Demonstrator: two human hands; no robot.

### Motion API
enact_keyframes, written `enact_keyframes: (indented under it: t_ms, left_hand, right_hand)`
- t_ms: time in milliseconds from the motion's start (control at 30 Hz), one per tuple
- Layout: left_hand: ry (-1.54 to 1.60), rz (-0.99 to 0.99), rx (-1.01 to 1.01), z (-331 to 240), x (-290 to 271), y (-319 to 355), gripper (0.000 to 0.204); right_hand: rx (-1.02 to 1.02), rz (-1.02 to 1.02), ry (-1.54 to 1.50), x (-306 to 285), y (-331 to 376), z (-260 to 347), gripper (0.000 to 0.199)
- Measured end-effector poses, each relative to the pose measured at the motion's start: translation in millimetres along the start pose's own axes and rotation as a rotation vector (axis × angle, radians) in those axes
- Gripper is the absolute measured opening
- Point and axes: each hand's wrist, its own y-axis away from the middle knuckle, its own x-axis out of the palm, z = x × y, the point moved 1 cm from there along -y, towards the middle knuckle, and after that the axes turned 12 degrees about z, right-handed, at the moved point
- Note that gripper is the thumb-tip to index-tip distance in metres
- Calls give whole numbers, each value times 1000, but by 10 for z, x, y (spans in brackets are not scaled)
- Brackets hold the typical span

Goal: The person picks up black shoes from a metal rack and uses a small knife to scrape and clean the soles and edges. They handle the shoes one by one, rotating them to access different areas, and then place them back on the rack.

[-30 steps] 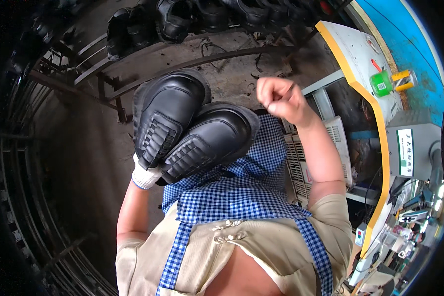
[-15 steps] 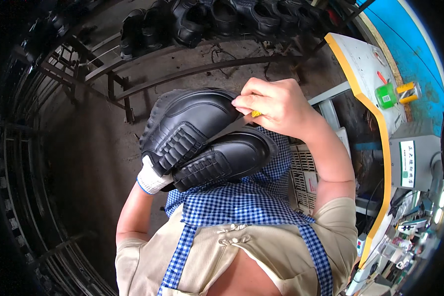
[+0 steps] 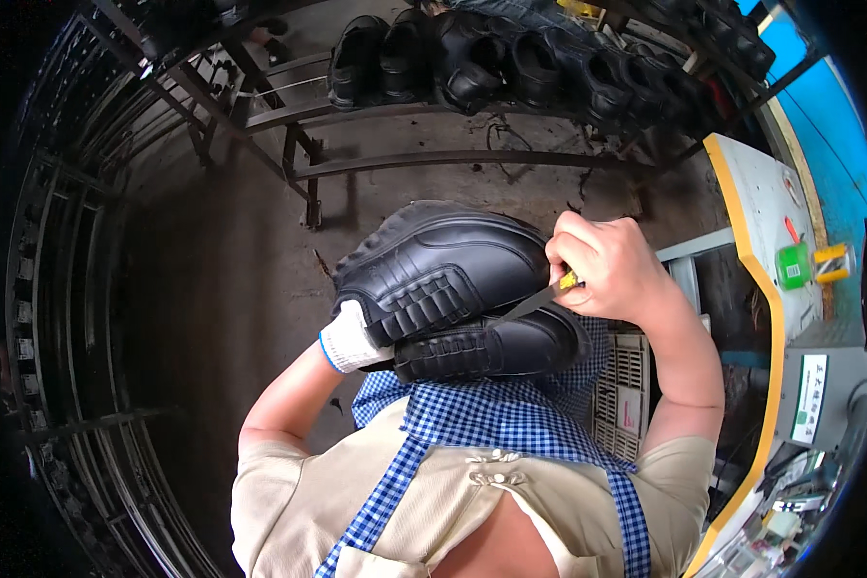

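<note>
Two black leather shoes lie against each other above my lap, toes to the right: an upper shoe [image 3: 453,260] with a thick ridged sole edge and a lower shoe [image 3: 535,342]. My left hand [image 3: 350,337], in a white knit glove, holds the pair at the heel ends; its fingers are hidden by the shoes. Bare and closed, my right hand [image 3: 602,268] grips a thin-bladed knife [image 3: 532,304] with a yellow handle end. The blade points down-left between the shoes, near the lower one's upper; whether it touches cannot be told.
Ahead, a metal rack [image 3: 472,159] carries a row of black shoes [image 3: 535,72]. A yellow-edged white table [image 3: 756,207] at right bears a green jar [image 3: 793,267] and a grey machine [image 3: 824,385]. A plastic crate [image 3: 621,405] stands below; metal racking [image 3: 63,318] lines the left.
The whole view has shifted, so the scene sits lower and further right. The shoes have tilted slightly, and more of the knife blade shows between them. Both hands keep their hold.
</note>
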Motion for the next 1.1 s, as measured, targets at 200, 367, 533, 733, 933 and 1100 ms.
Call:
enact_keyframes:
  t_ms: [200,367,533,733,933,1100]
  left_hand:
    - [-327,-18,22,-16,-13,68,49]
    - [-776,-10,56,-52,-42,131,48]
    - [-933,27,92,-60,-5,122,47]
    - [-863,10,62,-24,3,90,46]
    - [-805,10,34,-6,-6,77,47]
    - [-769,-7,7,-13,13,90,48]
  right_hand:
    - [26,-232,-546,166,72,-202,23]
    - [-62,-358,-336,125,56,-129,23]
    - [-33,-267,-188,113,87,-98,26]
    - [-11,-100,33,-41,94,17,23]
    - [2,19,88,-65,20,15,21]
    - [-9,-62,-123,91,44,-120,24]
